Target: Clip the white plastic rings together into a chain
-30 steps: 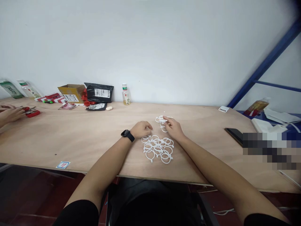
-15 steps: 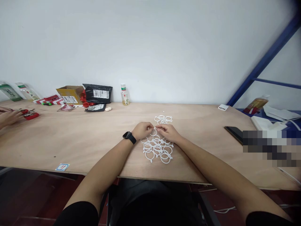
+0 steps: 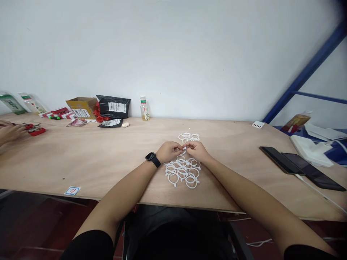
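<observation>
Head view only. Left hand (image 3: 168,151) and right hand (image 3: 197,151) sit close together mid-table, both in a narrow pinch, fingertips almost meeting on a small white plastic ring (image 3: 183,148). Its lower curve dips toward the near cluster of white plastic rings (image 3: 181,169), which lies right under the hands and slightly nearer the person, about as wide as it is deep, in a loose mesh. A smaller ring cluster (image 3: 189,137) lies just far of the hands, long axis left to right, right hand slightly nearer it. Fingers hide most of the small ring; cannot tell if it is joined to the near cluster. Black watch (image 3: 152,159) on left wrist. Plywood table (image 3: 81,162) under everything. Far left, another person's hand (image 3: 9,133), cut off by frame edge, beside a red tool (image 3: 36,131), type hard to make out. Far edge: cardboard box (image 3: 81,107), black bag (image 3: 115,107), bottle (image 3: 144,109). Right: two phones (image 3: 280,159) (image 3: 314,171).
</observation>
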`<state>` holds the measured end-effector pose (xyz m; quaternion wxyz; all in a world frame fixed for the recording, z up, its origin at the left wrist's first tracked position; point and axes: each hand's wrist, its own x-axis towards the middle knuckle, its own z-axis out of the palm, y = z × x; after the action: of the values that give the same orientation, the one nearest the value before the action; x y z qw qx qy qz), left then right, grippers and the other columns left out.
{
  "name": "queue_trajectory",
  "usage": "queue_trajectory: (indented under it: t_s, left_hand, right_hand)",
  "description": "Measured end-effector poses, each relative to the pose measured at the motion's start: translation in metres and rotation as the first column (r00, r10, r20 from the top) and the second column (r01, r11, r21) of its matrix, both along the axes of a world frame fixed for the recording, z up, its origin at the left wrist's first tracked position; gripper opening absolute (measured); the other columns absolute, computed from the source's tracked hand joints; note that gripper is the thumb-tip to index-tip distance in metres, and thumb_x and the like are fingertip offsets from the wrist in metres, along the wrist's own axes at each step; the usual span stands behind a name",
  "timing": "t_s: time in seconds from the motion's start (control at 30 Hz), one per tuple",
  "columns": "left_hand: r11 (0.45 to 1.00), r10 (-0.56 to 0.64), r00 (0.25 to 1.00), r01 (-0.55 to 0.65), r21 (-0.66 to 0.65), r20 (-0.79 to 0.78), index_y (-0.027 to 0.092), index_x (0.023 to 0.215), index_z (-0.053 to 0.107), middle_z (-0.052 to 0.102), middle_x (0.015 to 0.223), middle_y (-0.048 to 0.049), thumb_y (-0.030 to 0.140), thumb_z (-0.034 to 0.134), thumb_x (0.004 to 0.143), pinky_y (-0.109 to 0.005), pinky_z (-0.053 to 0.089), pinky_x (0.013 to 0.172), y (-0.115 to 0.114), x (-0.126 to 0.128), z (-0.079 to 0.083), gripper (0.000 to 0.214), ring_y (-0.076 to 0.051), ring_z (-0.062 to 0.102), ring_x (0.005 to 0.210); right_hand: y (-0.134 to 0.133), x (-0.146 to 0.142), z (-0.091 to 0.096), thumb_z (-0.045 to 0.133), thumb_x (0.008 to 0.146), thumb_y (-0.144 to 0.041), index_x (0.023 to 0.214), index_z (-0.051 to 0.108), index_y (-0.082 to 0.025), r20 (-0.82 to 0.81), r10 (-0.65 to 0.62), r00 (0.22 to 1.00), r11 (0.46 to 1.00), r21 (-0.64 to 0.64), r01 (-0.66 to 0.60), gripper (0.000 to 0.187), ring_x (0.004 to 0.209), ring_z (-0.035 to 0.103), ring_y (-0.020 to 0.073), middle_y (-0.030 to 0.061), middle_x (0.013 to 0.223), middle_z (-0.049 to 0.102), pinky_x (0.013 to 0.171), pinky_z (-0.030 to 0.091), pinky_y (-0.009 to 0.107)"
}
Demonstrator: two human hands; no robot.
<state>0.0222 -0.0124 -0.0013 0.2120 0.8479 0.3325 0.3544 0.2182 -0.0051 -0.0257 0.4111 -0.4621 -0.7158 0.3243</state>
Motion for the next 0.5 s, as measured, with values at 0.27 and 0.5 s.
queue_trajectory:
  t_s: [0.27,0.5]
  left_hand:
    - [1.0,0.026,0.999,-0.027,-0.003,-0.03,0.017,0.083,0.071,0.069,0.077,-0.0021,0.023,0.063,0.081,-0.021,0.046,0.067,0.0,0.002,0.0,0.011,-0.011,0.058,0.067]
    - [1.0,-0.002,1.0,0.002,0.006,-0.017,0.016,0.082,0.069,0.067,0.075,-0.0006,0.022,0.061,0.081,-0.02,0.044,0.062,0.001,0.004,-0.005,0.01,-0.009,0.055,0.063]
  right_hand:
    - [-0.003,-0.003,0.008,0.05,0.064,-0.021,0.068,0.067,-0.017,0.02,-0.038,0.999,0.994,0.106,0.035,0.018,0.055,0.052,0.0129,0.0007,0.06,0.063,0.054,0.04,0.024]
    - [-0.005,-0.003,0.011,0.046,0.066,-0.015,0.063,0.066,-0.019,0.066,-0.027,0.997,0.98,0.199,0.013,0.02,0.061,0.058,0.0146,0.0007,0.063,0.065,0.061,0.044,0.026]
